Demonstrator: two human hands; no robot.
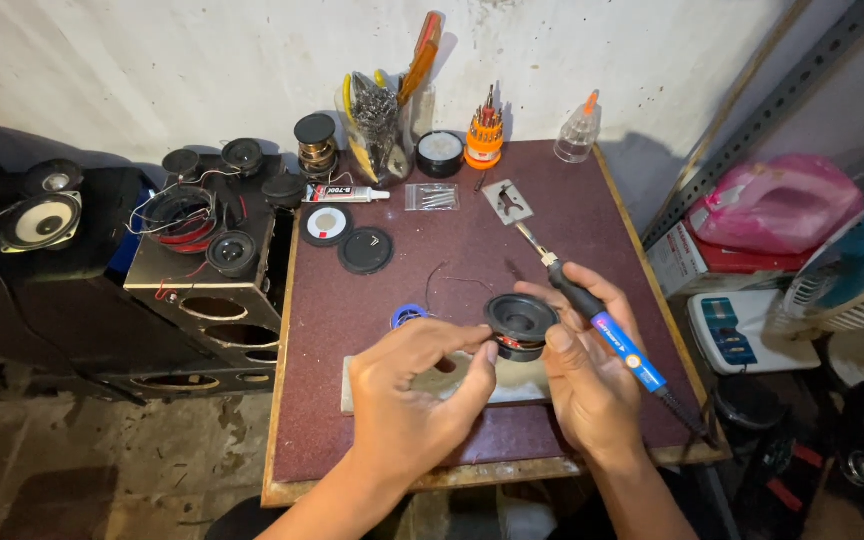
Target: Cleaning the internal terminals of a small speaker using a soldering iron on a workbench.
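Gripping small speaker: left hand, right hand w/ soldering iron; speaker underside hidden.

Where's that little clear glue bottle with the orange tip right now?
In the head view, the clear glue bottle stands at the table's far right corner by the wall, right of the orange screwdriver set, well beyond both hands.

Dim, even light — sharp, edges slightly bowed
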